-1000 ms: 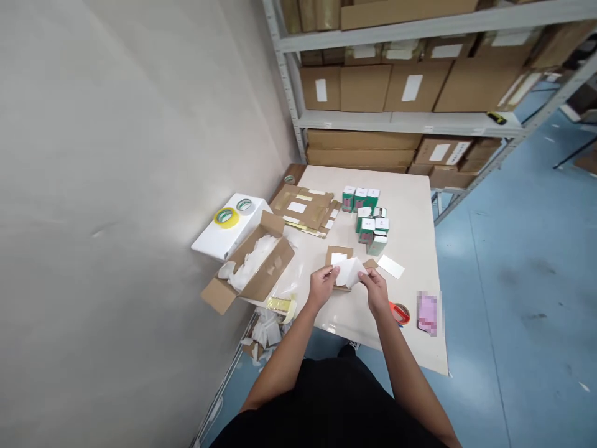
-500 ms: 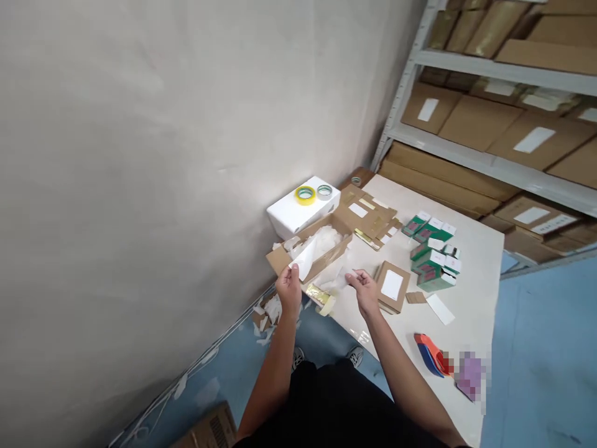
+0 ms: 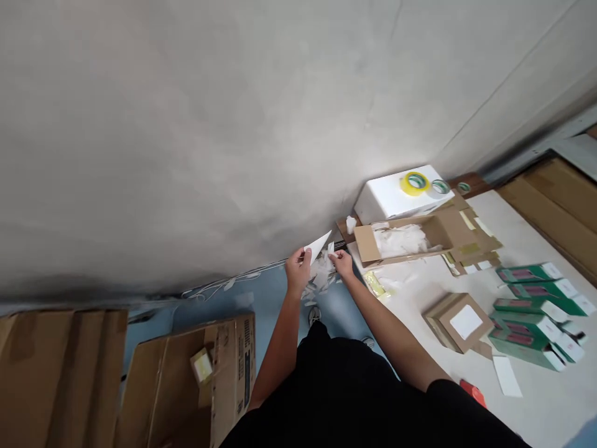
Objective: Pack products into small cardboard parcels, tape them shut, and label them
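Observation:
My left hand [image 3: 298, 269] is closed on a white sheet of paper [image 3: 318, 244], held up off the left edge of the table near the wall. My right hand [image 3: 342, 261] is pinched shut close beside it, with a small white scrap at its fingertips. Under both hands a heap of white paper scraps [image 3: 321, 278] lies on the blue floor. Just right of my hands sits an open cardboard box [image 3: 368, 244] filled with white paper.
The white table [image 3: 420, 292] carries a small brown box with a white label [image 3: 459, 320], several green boxes [image 3: 527, 308], flattened cardboard, a white foam box [image 3: 387, 198] with tape rolls. Large cardboard boxes [image 3: 181, 379] stand on the floor at left.
The view has swung left toward the wall. Both hands have moved off the table's left edge, over the scraps on the floor, the left one still holding the white sheet.

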`<move>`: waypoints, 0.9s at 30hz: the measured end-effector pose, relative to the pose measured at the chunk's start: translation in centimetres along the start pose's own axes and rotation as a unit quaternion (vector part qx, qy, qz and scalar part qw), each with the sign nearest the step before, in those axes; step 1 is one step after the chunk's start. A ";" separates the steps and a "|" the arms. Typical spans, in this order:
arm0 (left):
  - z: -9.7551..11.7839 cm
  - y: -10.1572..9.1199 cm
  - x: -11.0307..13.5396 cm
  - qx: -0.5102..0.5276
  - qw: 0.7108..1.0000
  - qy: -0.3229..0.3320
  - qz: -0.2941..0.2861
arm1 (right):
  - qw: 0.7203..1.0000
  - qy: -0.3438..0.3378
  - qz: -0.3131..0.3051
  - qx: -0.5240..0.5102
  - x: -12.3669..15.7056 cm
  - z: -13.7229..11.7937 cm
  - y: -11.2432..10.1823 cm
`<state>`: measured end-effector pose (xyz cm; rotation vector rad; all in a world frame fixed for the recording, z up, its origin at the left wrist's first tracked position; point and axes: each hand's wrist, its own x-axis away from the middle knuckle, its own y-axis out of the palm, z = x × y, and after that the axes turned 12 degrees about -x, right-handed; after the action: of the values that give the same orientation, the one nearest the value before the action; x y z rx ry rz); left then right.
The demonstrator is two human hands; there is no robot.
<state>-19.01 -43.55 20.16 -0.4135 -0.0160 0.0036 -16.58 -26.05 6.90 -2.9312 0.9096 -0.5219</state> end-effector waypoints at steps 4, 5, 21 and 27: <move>-1.8 -3.9 -0.1 -0.049 0.999 -0.009 0.009 | 0.990 0.021 0.008 0.140 -1.4 2.4 3.9; -2.2 -4.5 -0.1 -0.054 0.998 -0.013 0.010 | 0.987 0.034 0.006 0.156 -1.6 2.7 4.4; 0.4 1.1 -1.1 -0.073 0.966 0.223 -0.110 | 0.985 -0.069 0.007 -0.156 6.2 -6.0 -1.7; 5.1 8.5 2.1 -0.098 0.906 0.373 -0.172 | 0.941 -0.052 0.116 -0.313 10.3 -12.0 -8.8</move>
<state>-16.96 -33.69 21.47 -0.5891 0.6746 -0.5102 -7.65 -23.60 22.48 -3.2500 1.6375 -0.0587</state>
